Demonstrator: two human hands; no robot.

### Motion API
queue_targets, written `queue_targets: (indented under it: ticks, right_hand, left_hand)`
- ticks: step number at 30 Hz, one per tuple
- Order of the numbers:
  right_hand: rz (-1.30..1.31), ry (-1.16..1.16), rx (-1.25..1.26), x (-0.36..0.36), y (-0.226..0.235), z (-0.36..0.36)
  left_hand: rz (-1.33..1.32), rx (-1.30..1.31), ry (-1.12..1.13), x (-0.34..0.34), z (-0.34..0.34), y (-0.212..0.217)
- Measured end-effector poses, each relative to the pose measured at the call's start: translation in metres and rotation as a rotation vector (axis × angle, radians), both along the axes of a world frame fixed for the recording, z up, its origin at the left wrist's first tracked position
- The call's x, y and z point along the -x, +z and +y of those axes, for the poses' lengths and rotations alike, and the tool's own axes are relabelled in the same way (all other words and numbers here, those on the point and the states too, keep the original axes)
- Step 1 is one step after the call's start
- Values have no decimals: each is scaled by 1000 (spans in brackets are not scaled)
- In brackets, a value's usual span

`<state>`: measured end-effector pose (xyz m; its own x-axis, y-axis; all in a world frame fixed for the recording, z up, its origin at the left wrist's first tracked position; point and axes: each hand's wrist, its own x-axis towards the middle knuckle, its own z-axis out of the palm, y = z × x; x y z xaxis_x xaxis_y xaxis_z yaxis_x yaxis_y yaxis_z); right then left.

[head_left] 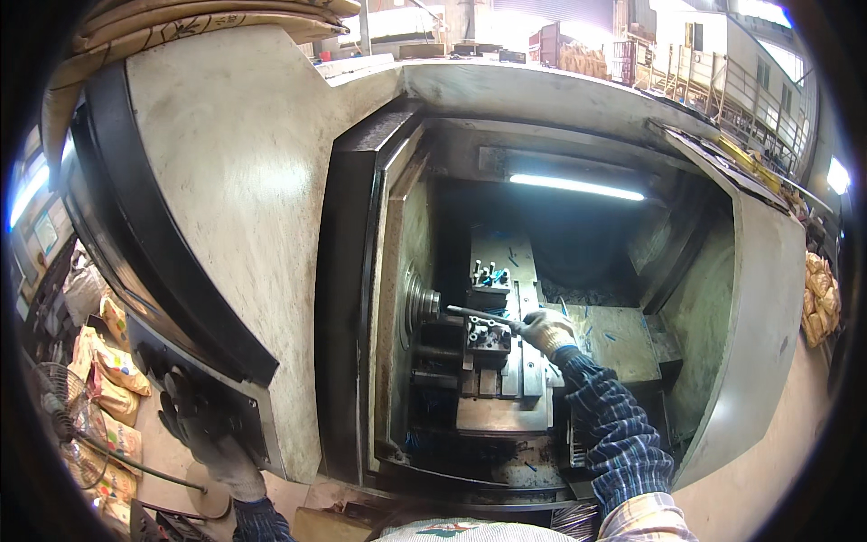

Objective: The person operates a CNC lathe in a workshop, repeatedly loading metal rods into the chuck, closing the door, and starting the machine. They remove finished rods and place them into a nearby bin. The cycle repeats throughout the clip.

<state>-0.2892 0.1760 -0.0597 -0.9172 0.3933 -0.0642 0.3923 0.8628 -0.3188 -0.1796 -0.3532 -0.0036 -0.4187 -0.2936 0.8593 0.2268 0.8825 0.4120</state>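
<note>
I look into the open work chamber of a large grey lathe (244, 181). My right hand (547, 331), in a worn glove, reaches inside and grips the handle of a thin metal rod-like tool (479, 314). Its tip points left toward the round chuck (419, 303). The tool passes just above the black tool post (488, 336) on the carriage. My left hand (203, 425), in a dark glove, rests on the black control panel (194, 379) at the machine's lower left front; its fingers lie against the panel.
A tube lamp (576, 187) lights the chamber. The slid-open door (763, 298) stands at the right. Yellow sacks (113, 361) and a floor fan (63, 397) sit at the lower left; more sacks (820, 298) lie at the far right.
</note>
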Motion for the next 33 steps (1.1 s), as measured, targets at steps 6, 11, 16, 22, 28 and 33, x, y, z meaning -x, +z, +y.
queue_targets:
  ticks: [6,11,16,22,28,33]
  right_hand:
    - [-26,86,129,33,-15,3]
    - [26,233,206,68,-49,20]
    - [41,295,158,80,-51,19]
    - [93,378,149,71,-49,22]
    - [-81,336,270,96,-44,-2]
    - [-387,240,-271,109,-24,3]
  left_hand:
    - [27,-145,-187,-7,-7,-16]
    - [137,-425,-257,-4,0,-31]
    - [221,-692,-338,-3,14,-24]
    - [194,-507,-307,-1,4,-32]
    - [145,-406,-394,-2,3,-21]
    - [223,-311,-419,-3,40,23]
